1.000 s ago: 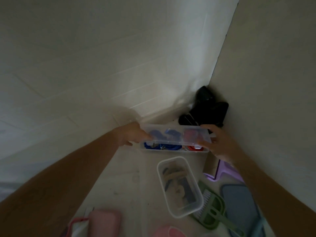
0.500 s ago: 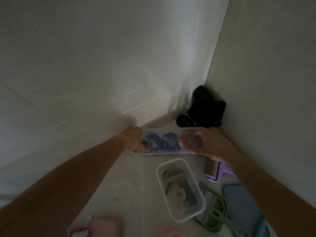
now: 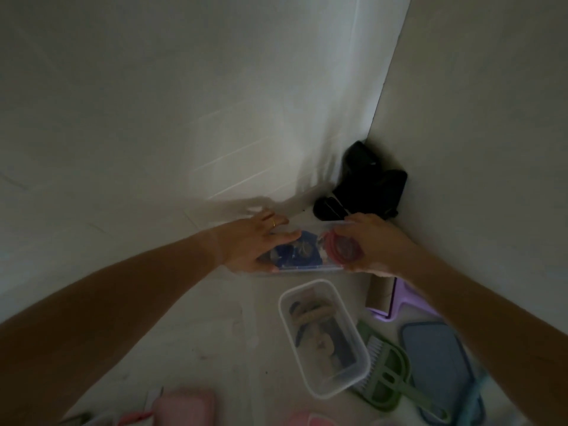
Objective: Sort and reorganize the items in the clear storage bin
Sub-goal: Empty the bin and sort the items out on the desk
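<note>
Bin: clear plastic storage bin [image 3: 302, 250], long and rectangular — held near the wall corner, blue and red items inside.
Left hand [image 3: 249, 241]: gripped its left end.
Right hand [image 3: 370, 241]: gripped its right end.
Writing: none readable.

Green brush [image 3: 388, 372], black bag [image 3: 367, 183], blue lid [image 3: 439, 364]

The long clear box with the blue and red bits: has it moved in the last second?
Yes. The long clear box has tipped toward the camera, so its contents now face up; it stays in front of the black object in the corner.
</note>
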`<state>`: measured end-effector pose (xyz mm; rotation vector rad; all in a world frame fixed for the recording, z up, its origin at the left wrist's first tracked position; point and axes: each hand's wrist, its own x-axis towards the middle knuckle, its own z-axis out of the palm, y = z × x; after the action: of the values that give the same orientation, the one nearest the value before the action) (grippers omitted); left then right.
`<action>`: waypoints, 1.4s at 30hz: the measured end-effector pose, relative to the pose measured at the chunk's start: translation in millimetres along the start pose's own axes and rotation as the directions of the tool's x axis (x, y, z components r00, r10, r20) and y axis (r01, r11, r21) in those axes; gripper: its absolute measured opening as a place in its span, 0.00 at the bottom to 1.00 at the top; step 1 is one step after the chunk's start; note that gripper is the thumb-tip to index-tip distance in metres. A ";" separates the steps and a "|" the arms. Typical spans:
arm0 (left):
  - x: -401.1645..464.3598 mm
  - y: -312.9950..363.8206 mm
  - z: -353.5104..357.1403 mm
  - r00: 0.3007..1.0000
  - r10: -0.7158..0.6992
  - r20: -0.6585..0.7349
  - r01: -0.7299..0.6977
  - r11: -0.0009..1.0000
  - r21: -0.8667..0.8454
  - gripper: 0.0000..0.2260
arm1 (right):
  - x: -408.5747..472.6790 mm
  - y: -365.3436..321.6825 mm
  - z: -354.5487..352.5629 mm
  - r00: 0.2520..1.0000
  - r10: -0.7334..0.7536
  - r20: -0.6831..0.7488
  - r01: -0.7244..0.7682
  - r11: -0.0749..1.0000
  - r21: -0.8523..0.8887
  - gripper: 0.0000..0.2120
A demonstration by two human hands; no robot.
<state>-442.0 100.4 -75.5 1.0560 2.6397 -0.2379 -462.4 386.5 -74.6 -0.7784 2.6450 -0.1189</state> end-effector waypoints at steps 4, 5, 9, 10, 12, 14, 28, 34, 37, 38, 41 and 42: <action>7.5 -7.8 -4.0 0.999 0.026 -0.022 -0.027 0.998 -0.058 0.40 | 9.6 -0.1 2.0 1.000 0.007 0.026 -0.005 0.996 -0.086 0.38; 8.0 -8.9 -5.4 0.999 0.031 -0.012 -0.032 0.997 -0.067 0.40 | 11.5 -0.9 1.9 1.000 0.001 0.025 0.002 0.995 -0.099 0.38; 4.2 0.9 -12.5 0.993 -0.032 0.112 0.035 0.999 -0.026 0.39 | 4.6 -6.7 3.9 1.000 0.016 0.012 -0.014 0.992 -0.129 0.36; 3.8 5.3 -16.2 0.985 -0.055 0.162 0.055 0.998 0.009 0.38 | -0.4 -10.4 7.5 1.000 0.013 -0.006 -0.014 0.990 -0.140 0.37; 4.4 17.6 -28.5 0.965 -0.116 0.235 0.103 0.993 0.064 0.37 | -13.1 -17.7 16.5 0.998 0.013 -0.061 -0.022 0.988 -0.150 0.38; 3.6 32.2 -46.6 0.932 -0.222 0.287 0.209 0.975 0.075 0.34 | -27.7 -28.1 20.1 0.991 0.054 -0.120 -0.066 0.992 -0.103 0.35; -205.4 212.3 -56.3 0.655 -0.643 -0.398 0.588 0.764 -0.266 0.22 | -253.4 -204.3 22.9 0.776 0.383 -0.501 0.137 0.673 0.727 0.11; -350.0 177.9 -19.3 0.599 -0.773 -0.210 0.746 0.634 -0.205 0.21 | -232.8 -277.7 7.5 0.899 0.047 -0.436 0.228 0.799 0.557 0.17; -391.7 162.2 -3.6 0.616 -0.780 -0.116 0.758 0.626 -0.184 0.22 | -201.7 -306.4 20.8 0.994 -0.058 -0.094 0.095 0.884 0.458 0.24; -400.8 158.1 1.4 0.620 -0.779 -0.094 0.758 0.625 -0.187 0.24 | -189.7 -316.8 27.3 0.996 -0.088 0.017 0.074 0.915 0.398 0.28; -422.4 150.3 15.6 0.611 -0.788 -0.075 0.759 0.610 -0.227 0.25 | -149.1 -352.4 53.8 0.956 -0.125 0.265 0.063 0.970 0.234 0.44; -429.0 147.5 21.6 0.612 -0.787 -0.078 0.755 0.611 -0.239 0.25 | -136.9 -364.5 62.8 0.943 -0.123 0.310 0.069 0.981 0.179 0.49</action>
<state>-39.1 -76.7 36.2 -0.2256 3.0413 -0.0607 -148.4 154.4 -19.7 -0.7964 2.2594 -0.2168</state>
